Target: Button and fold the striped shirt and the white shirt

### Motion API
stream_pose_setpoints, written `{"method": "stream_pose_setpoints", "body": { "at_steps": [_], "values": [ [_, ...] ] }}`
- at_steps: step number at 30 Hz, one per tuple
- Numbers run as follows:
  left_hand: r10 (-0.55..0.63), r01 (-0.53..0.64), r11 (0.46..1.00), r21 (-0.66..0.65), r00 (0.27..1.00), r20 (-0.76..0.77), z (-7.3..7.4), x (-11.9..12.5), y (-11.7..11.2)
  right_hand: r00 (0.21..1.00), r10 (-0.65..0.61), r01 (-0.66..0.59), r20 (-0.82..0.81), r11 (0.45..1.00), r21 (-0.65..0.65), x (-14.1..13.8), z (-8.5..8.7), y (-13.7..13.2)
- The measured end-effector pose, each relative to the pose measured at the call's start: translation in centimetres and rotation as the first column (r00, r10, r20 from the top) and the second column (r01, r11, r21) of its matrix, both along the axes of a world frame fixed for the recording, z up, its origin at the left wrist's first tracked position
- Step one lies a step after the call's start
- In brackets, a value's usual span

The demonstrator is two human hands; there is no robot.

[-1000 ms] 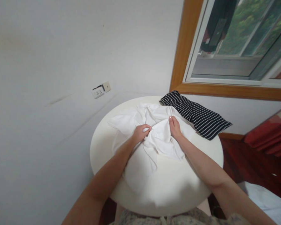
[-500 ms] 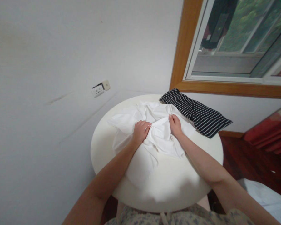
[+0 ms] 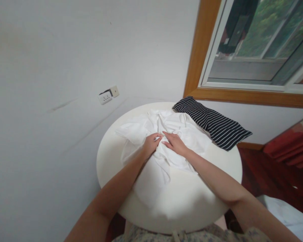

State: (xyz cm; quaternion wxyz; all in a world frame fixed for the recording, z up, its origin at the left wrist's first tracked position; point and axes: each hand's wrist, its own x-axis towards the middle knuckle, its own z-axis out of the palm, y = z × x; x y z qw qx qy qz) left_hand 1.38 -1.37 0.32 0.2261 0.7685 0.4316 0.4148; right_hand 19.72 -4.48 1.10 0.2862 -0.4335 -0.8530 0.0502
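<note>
A crumpled white garment (image 3: pixel 141 129) lies on a round white table (image 3: pixel 192 198). My left hand (image 3: pixel 151 145) rests on its middle with the fingers curled, pinching a fold of the white cloth. My right hand (image 3: pixel 175 143) lies flat on the cloth just beside it, fingers stretched out toward the left hand, fingertips almost touching it. A folded black garment with thin white stripes (image 3: pixel 213 122) lies at the table's far right edge, partly over the white one's edge.
A white wall with a socket (image 3: pixel 106 98) stands behind the table on the left. A wood-framed window (image 3: pixel 202 50) is at the back right. Dark red floor and a red cloth (image 3: pixel 293 144) show to the right.
My right hand has slid left across the white garment and flattened, from the cloth's right part to beside my left hand. My left hand stays in place, still pinching.
</note>
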Motion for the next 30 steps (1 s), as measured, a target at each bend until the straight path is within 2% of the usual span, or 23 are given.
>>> {"method": "stream_pose_setpoints", "body": {
  "at_steps": [3,7,10,13,16,19,23,25,30],
  "values": [
    [0.037,-0.031,0.998,0.051,0.991,-0.127,-0.2,-0.1,0.2,0.999,-0.009,0.007,-0.053,0.999,-0.044,0.3,-0.5,0.6],
    [0.076,-0.02,0.984,0.175,0.944,-0.321,-0.6,0.0,0.4,0.99,-0.024,0.004,-0.135,0.989,-0.146,0.5,-0.8,1.2],
    [0.074,0.021,0.969,0.245,0.925,-0.373,-0.4,0.0,0.2,0.975,0.021,-0.066,-0.221,0.978,-0.198,0.8,-1.0,1.6],
    [0.016,0.102,0.958,0.27,0.915,-0.403,0.2,0.2,-0.1,0.965,0.036,-0.098,-0.259,0.968,-0.23,1.1,-1.3,1.8],
    [-0.014,0.15,0.95,0.273,0.896,-0.444,0.9,0.5,-0.6,0.97,-0.015,-0.053,-0.242,0.961,-0.27,1.2,-1.6,2.0],
    [0.016,0.135,0.951,0.278,0.876,-0.482,1.2,0.8,-0.9,0.973,-0.054,-0.009,-0.223,0.962,-0.272,1.1,-1.8,2.1],
    [0.058,0.049,0.97,0.238,0.905,-0.422,0.6,0.6,-0.8,0.97,-0.021,-0.04,-0.243,0.969,-0.243,1.0,-1.7,2.0],
    [0.033,0.038,0.98,0.195,0.937,-0.348,0.1,0.3,-0.5,0.959,0.002,-0.08,-0.282,0.961,-0.264,1.1,-1.5,1.9],
    [-0.077,0.082,0.996,0.024,0.984,-0.16,0.0,-0.5,0.1,0.886,0.073,-0.272,-0.457,0.88,-0.389,2.0,-0.3,1.6]
  ]
}}
